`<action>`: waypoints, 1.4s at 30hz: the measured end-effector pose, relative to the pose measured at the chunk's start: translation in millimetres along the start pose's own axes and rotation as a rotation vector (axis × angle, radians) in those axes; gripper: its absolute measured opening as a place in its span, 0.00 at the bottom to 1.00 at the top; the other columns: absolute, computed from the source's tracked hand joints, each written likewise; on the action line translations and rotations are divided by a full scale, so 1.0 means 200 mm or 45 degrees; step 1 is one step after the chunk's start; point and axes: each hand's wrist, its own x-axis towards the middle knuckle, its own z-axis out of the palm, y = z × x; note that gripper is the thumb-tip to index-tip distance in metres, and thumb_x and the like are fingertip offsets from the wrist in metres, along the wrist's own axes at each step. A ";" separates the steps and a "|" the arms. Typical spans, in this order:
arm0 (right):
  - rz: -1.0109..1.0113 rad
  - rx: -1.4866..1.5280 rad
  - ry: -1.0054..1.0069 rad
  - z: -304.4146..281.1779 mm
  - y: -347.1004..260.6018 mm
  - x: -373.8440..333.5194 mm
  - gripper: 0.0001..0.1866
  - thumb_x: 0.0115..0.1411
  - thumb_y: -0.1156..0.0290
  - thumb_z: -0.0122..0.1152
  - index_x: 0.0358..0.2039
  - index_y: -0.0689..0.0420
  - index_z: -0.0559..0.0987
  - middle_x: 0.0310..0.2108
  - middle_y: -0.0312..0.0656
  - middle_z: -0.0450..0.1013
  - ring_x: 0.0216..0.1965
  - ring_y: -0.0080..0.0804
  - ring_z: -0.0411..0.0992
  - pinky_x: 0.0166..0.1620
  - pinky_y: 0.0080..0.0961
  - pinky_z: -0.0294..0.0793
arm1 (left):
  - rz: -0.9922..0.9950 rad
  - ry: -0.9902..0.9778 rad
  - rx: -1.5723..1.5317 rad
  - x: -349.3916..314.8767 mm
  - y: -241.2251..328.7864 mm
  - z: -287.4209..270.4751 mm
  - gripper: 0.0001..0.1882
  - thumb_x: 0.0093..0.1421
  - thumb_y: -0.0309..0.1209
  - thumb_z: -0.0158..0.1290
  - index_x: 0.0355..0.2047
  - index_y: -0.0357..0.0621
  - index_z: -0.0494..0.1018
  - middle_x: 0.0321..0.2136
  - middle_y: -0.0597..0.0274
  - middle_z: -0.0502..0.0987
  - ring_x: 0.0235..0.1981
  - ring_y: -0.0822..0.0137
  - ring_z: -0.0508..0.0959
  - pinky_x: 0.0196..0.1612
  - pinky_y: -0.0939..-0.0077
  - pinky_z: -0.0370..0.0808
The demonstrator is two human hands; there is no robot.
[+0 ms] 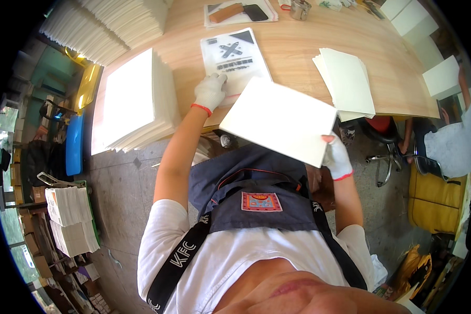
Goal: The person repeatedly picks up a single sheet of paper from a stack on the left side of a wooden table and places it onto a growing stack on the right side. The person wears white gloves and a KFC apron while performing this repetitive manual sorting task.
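Note:
My right hand (338, 158), in a white knit glove with a red cuff, grips a white rectangular sheet or thin stack of paper (279, 121) by its near right corner. The paper is tilted above the table's front edge. On the table lies a whitish printed plastic bag (234, 51) with a crossed-pencil picture and a dark corner. My left hand (210, 91), gloved alike, is at the bag's near left side, its fingers bent against it. The white paper covers the bag's near right part.
A tall stack of white paper (128, 102) stands at the left, with more stacks (107, 23) behind. Fanned sheets (345, 83) lie at the right of the wooden table (293, 52). Farther back are a brown-and-black object (238, 12) and a metal cup (300, 9). Another person (450, 141) sits far right.

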 end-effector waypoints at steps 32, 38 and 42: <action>-0.079 0.348 0.302 0.14 0.38 0.05 0.13 0.58 0.75 0.50 0.45 0.54 0.69 0.38 0.37 0.71 0.33 0.24 0.72 0.27 0.19 0.75 | 0.184 0.635 -0.745 -0.32 0.11 0.05 0.15 0.44 0.17 0.47 0.32 0.47 0.72 0.23 0.62 0.70 0.22 0.61 0.73 0.25 0.69 0.70; -0.090 0.170 0.193 0.31 0.37 -0.08 0.13 0.61 0.69 0.48 0.45 0.56 0.66 0.32 0.37 0.71 0.23 0.22 0.69 0.21 0.18 0.66 | -0.339 0.880 -1.823 -0.45 0.39 0.27 0.33 0.52 0.18 0.49 0.59 0.44 0.52 0.39 0.58 0.70 0.36 0.70 0.73 0.38 0.75 0.72; -0.103 0.037 0.106 0.31 0.38 -0.15 0.13 0.61 0.67 0.47 0.44 0.59 0.65 0.28 0.40 0.72 0.19 0.24 0.68 0.19 0.19 0.65 | -0.465 0.384 -3.207 -0.38 0.49 0.40 0.23 0.62 0.33 0.43 0.57 0.42 0.56 0.47 0.51 0.68 0.44 0.61 0.72 0.47 0.67 0.72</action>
